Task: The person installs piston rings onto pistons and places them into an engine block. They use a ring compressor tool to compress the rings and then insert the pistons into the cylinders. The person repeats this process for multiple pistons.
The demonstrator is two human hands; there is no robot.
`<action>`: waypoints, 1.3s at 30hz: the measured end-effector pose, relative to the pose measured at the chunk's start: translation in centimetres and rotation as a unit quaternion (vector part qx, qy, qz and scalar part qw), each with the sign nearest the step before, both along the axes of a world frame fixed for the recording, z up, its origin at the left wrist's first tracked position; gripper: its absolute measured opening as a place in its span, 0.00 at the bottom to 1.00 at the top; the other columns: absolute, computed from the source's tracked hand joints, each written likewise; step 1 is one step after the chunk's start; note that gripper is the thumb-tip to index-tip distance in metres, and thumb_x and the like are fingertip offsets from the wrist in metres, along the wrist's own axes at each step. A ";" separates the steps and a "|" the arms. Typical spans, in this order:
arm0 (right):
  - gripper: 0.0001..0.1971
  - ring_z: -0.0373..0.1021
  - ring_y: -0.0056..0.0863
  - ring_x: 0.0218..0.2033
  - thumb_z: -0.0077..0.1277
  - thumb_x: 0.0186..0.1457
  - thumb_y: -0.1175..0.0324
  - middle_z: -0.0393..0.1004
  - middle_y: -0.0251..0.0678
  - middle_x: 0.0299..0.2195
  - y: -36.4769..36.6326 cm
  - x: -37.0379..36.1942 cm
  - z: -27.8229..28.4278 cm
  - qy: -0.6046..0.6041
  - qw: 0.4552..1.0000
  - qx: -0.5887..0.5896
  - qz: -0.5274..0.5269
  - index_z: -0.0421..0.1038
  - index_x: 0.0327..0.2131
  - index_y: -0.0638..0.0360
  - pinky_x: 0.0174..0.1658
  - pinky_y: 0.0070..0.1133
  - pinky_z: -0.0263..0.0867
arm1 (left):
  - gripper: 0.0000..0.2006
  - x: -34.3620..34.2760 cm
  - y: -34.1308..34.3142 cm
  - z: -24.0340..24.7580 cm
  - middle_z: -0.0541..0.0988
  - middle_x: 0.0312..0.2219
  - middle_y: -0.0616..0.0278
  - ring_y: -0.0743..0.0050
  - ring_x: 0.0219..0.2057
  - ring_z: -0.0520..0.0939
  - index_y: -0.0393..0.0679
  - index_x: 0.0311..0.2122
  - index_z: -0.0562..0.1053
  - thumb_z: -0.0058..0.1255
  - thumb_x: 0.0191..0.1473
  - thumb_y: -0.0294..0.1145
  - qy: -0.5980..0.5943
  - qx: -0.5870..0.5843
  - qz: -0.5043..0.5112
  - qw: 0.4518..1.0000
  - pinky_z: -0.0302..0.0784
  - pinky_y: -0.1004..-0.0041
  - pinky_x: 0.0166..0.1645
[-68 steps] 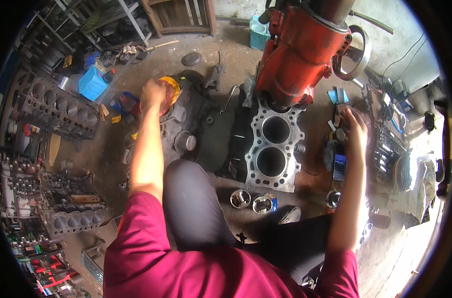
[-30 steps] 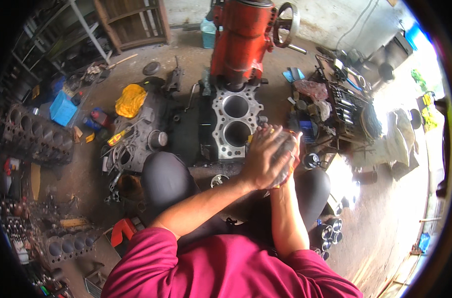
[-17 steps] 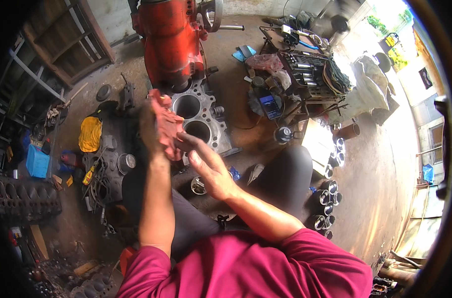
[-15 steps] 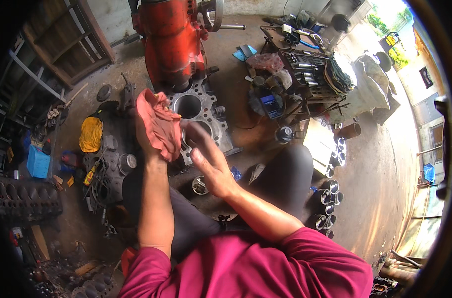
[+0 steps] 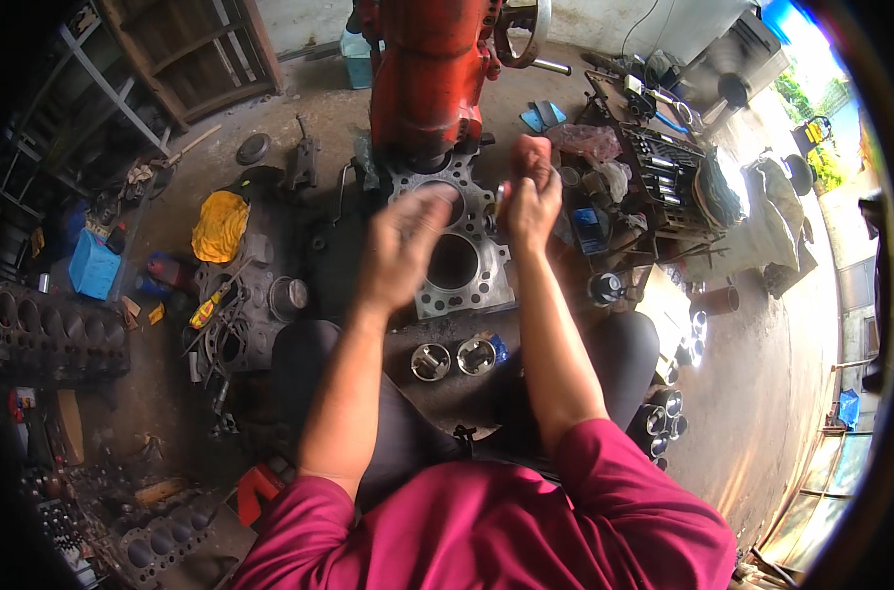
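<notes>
A crumpled red cloth [image 5: 532, 150] pokes out above my right hand [image 5: 533, 208], whose fingers are wrapped round it. That hand is raised beside the right edge of a grey metal engine block [image 5: 491, 285] with round cylinder bores. Left of it, over the block's left side, my left hand [image 5: 403, 251] is blurred by motion. Its fingers look stretched out, with nothing seen in them, and it hides part of the bores. On the floor between my legs, below the block, stand two pistons, a left piston [image 5: 430, 362] and a right piston [image 5: 476, 357].
A red machine [image 5: 427, 79] stands over the block's far end. On the left lie a yellow cloth [image 5: 220, 226], greasy metal housings [image 5: 255, 290] and another engine block [image 5: 58, 329]. To the right are a tool rack [image 5: 663, 172], a fan [image 5: 732, 88] and several metal cylinders [image 5: 663, 418].
The red cloth has passed from my left hand to my right. My hands have moved apart, the right one upward. The whole view has shifted, and a second piston now shows.
</notes>
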State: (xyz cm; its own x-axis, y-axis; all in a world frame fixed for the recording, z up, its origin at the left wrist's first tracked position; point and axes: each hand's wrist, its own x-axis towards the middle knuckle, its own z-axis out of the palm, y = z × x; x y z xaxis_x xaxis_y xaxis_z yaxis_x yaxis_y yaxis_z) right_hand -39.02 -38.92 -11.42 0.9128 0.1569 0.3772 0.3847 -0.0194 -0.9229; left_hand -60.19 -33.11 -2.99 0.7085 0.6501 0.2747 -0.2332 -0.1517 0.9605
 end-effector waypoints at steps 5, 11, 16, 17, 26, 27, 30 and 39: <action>0.31 0.51 0.55 0.64 0.48 0.51 0.65 0.57 0.59 0.60 4.6 -3.7 -4.2 -0.100 0.892 -0.425 0.116 0.60 0.61 0.55 0.67 0.43 0.42 | 0.25 -2.5 6.1 0.0 0.82 0.40 0.50 0.67 0.42 0.82 0.35 0.44 0.74 0.38 0.66 0.51 -0.070 -0.111 0.158 0.979 0.73 0.71 0.49; 0.36 0.41 0.60 0.68 0.53 0.46 0.65 0.46 0.62 0.65 7.1 -6.7 -5.0 -0.152 0.863 -0.467 0.117 0.58 0.62 0.54 0.69 0.46 0.36 | 0.27 -2.8 7.7 -0.8 0.81 0.38 0.50 0.65 0.39 0.82 0.36 0.43 0.72 0.35 0.67 0.54 -0.107 -0.152 0.154 0.970 0.74 0.70 0.47; 0.25 0.55 0.55 0.62 0.55 0.43 0.71 0.63 0.56 0.57 9.6 -11.9 -3.3 -0.137 0.901 -0.307 0.275 0.72 0.50 0.52 0.66 0.45 0.46 | 0.29 -1.7 7.8 -0.8 0.81 0.38 0.49 0.64 0.38 0.82 0.35 0.44 0.71 0.33 0.66 0.56 -0.113 -0.162 0.147 0.969 0.74 0.70 0.47; 0.24 0.57 0.53 0.61 0.54 0.43 0.72 0.64 0.54 0.56 10.1 -12.2 -2.9 -0.147 0.914 -0.231 0.300 0.72 0.49 0.52 0.65 0.43 0.49 | 0.29 -1.9 7.9 -0.8 0.81 0.38 0.49 0.64 0.38 0.82 0.35 0.44 0.71 0.33 0.66 0.57 -0.113 -0.160 0.151 0.969 0.74 0.70 0.47; 0.16 0.67 0.43 0.52 0.51 0.43 0.75 0.75 0.42 0.45 8.3 -9.2 -3.7 -0.276 0.885 -0.247 0.281 0.79 0.38 0.54 0.55 0.36 0.62 | 0.30 -5.0 9.0 -0.8 0.80 0.38 0.50 0.64 0.38 0.81 0.36 0.44 0.70 0.31 0.66 0.59 -0.136 -0.158 0.183 0.961 0.72 0.69 0.47; 0.16 0.67 0.44 0.52 0.50 0.43 0.77 0.74 0.44 0.45 7.8 -10.2 -3.9 -0.263 0.887 -0.225 0.306 0.78 0.38 0.55 0.55 0.37 0.62 | 0.30 -5.0 9.1 -0.8 0.80 0.38 0.50 0.64 0.38 0.81 0.36 0.44 0.70 0.31 0.66 0.59 -0.138 -0.163 0.180 0.960 0.72 0.69 0.47; 0.18 0.67 0.48 0.53 0.44 0.41 0.83 0.74 0.46 0.45 7.1 -11.5 -3.2 -0.202 0.860 -0.156 0.441 0.77 0.37 0.63 0.56 0.37 0.63 | 0.31 -4.8 8.9 -0.7 0.80 0.38 0.50 0.64 0.38 0.81 0.37 0.43 0.70 0.31 0.65 0.60 -0.134 -0.165 0.182 0.960 0.73 0.69 0.47; 0.17 0.63 0.50 0.53 0.46 0.48 0.75 0.69 0.55 0.45 5.7 -4.9 -3.0 -0.169 0.885 -0.426 0.083 0.72 0.45 0.58 0.58 0.40 0.56 | 0.32 -4.8 8.2 -0.1 0.81 0.35 0.48 0.65 0.35 0.81 0.33 0.42 0.71 0.29 0.66 0.59 -0.158 -0.167 0.182 0.956 0.72 0.71 0.44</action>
